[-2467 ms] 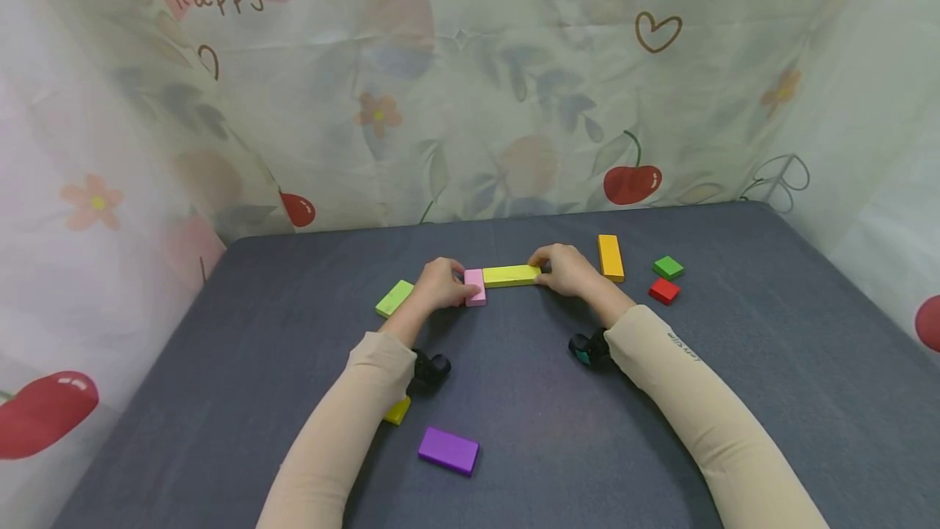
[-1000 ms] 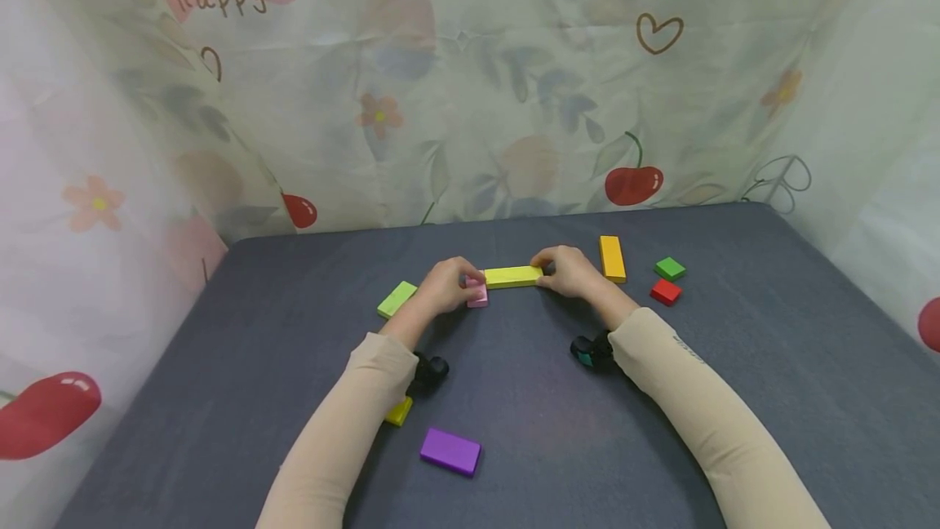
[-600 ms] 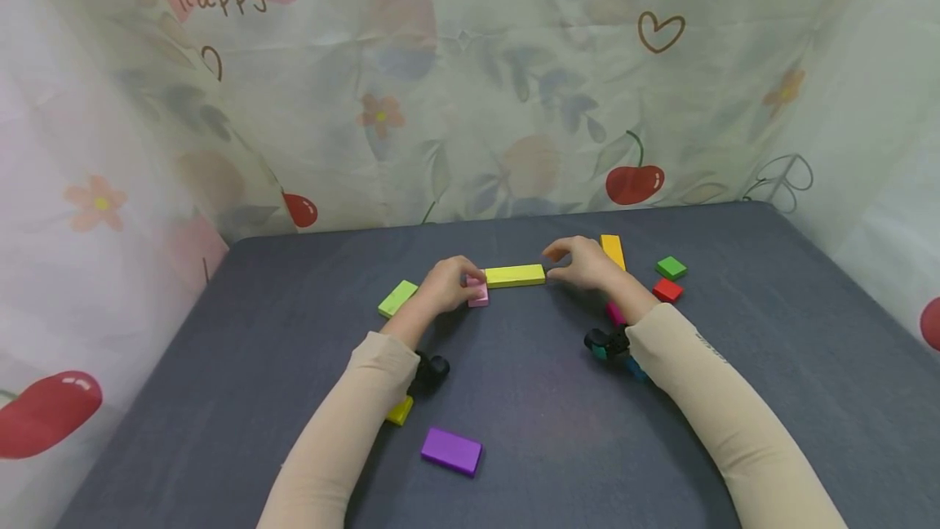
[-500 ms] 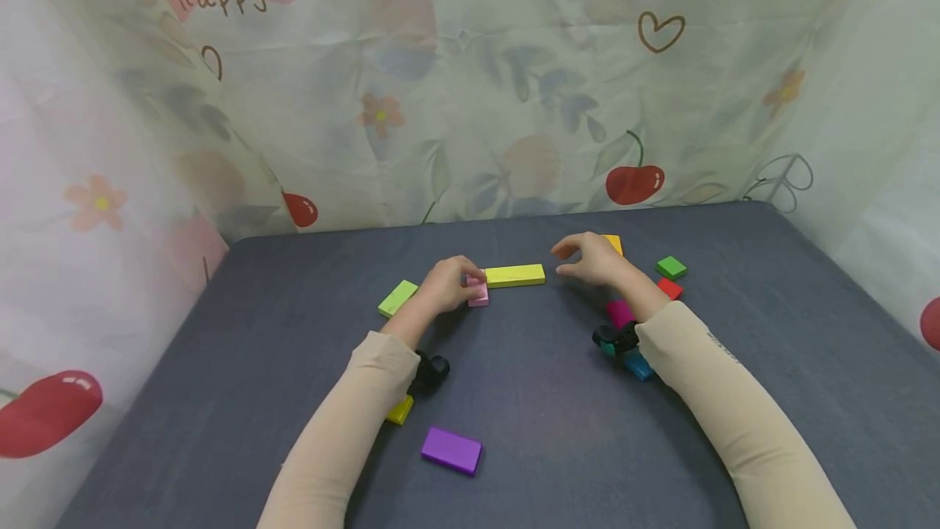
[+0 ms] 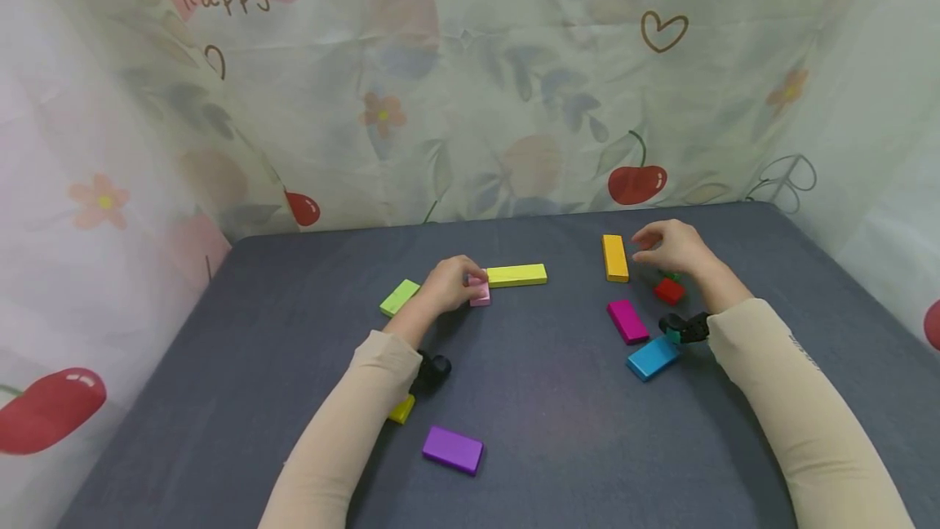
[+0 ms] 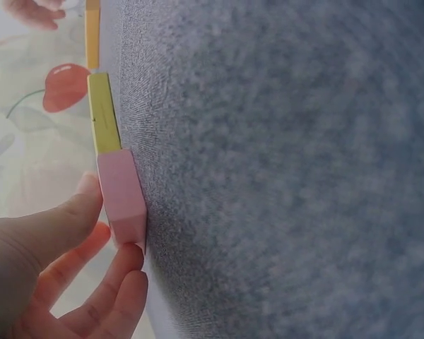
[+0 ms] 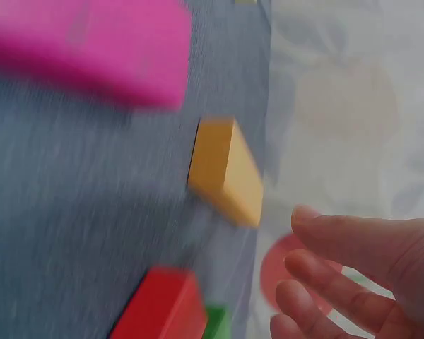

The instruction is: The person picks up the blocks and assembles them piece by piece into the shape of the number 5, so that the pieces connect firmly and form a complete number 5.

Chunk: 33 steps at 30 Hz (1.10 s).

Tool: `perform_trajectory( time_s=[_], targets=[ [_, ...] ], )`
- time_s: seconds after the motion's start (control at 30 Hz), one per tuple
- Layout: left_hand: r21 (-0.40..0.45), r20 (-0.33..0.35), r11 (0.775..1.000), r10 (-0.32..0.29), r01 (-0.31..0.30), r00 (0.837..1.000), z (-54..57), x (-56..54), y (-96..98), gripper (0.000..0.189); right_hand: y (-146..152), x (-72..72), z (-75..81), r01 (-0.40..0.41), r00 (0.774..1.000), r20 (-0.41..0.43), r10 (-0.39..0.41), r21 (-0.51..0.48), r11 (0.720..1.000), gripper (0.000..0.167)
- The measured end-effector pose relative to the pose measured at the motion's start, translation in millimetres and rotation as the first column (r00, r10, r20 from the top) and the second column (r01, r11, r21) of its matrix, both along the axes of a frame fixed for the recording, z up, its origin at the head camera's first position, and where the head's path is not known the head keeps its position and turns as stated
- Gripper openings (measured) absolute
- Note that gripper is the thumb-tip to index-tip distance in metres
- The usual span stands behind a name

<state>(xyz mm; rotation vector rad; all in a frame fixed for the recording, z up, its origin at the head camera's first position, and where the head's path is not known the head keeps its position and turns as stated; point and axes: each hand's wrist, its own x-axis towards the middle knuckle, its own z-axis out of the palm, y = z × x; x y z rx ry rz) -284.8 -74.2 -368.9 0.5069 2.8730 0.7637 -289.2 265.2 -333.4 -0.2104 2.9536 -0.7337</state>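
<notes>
Pinched between thumb and fingers of the left hand (image 5: 444,284): the pink block (image 6: 121,185), well back on the dark table (image 5: 543,406); taken here as dial centre, with 12 toward the far edge. Set end-on against it, seemingly touching, at half past 2: the yellow bar (image 5: 517,276).

Just changed: bar let go by the right hand (image 5: 677,247), now swung out past the orange block (image 5: 615,259) to between 2 and 3 o'clock, in the air, fingers relaxed and bent, free of any load. Judged from that: bar left unheld, its join steadied from the pink side only, easily nudged apart.

Uncovered by the same swing: the magenta block (image 5: 627,322), just after 3, and the blue block (image 5: 653,358) close beside it, toward 4. Out at 3: the red block (image 5: 670,291) and the green block (image 7: 218,325), partly hidden in the head view. At 9: the lime block (image 5: 400,295); at 7, mostly behind the left sleeve (image 5: 330,423), a yellow piece (image 5: 401,410); at 6, the purple block (image 5: 452,451).

No container in sight.
</notes>
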Motion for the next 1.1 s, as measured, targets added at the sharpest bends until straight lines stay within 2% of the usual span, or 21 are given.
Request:
perform_trajectory(
  time_s=[0.23, 0.5, 0.7, 0.87, 1.1],
  targets=[
    [-0.001, 0.000, 1.000, 0.010, -0.010, 1.000, 0.4, 0.0, 0.2, 0.025, 30, 0.3, -10.4, 0.084, 0.995, 0.044, -0.084, 0.006, 0.996, 0.042],
    [-0.006, 0.024, 0.999, 0.031, -0.031, 0.999, 1.1, 1.5, 1.1, 0.025, 43, 0.0, -20.6, 0.138, 0.984, 0.117, -0.135, -0.017, 0.990, 0.047],
    [0.003, 0.050, 0.999, 0.047, -0.048, 0.998, 1.3, 1.5, 1.9, 0.025, 44, -0.4, -25.2, 0.157, 0.981, 0.119, -0.154, -0.011, 0.988, 0.046],
    [0.006, 0.035, 0.999, 0.040, -0.040, 0.999, 0.4, 1.5, 1.6, 0.026, 45, -0.6, -27.1, 0.157, 0.983, 0.092, -0.157, 0.003, 0.988, 0.045],
    [0.006, 0.029, 0.999, 0.042, -0.042, 0.999, -0.3, 1.6, 1.6, 0.026, 40, -0.7, -22.4, 0.146, 0.988, 0.058, -0.145, -0.008, 0.989, 0.044]
  ],
)
